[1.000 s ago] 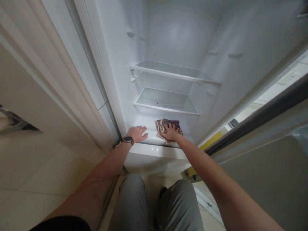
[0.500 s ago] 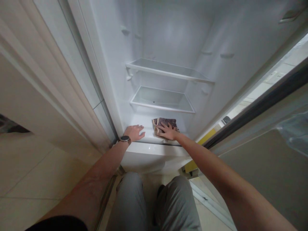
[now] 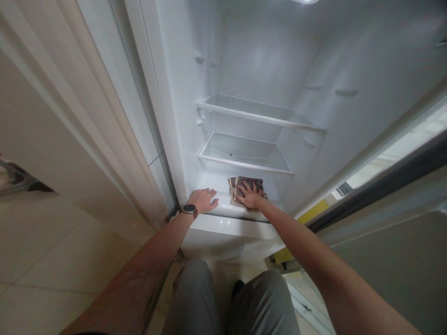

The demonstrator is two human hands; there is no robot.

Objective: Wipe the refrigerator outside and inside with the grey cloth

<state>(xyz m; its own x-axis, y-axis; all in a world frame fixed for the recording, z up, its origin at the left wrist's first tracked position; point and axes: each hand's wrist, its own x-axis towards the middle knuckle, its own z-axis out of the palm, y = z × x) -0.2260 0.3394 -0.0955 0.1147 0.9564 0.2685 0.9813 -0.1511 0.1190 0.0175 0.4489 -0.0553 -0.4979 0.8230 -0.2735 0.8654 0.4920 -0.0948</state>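
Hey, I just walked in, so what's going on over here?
A person's right hand lies spread on a folded brown patterned cloth on the floor of an open refrigerator. The left hand, with a wristwatch on that wrist, is at the front left corner, holding nothing. Two glass shelves sit above, farther back.
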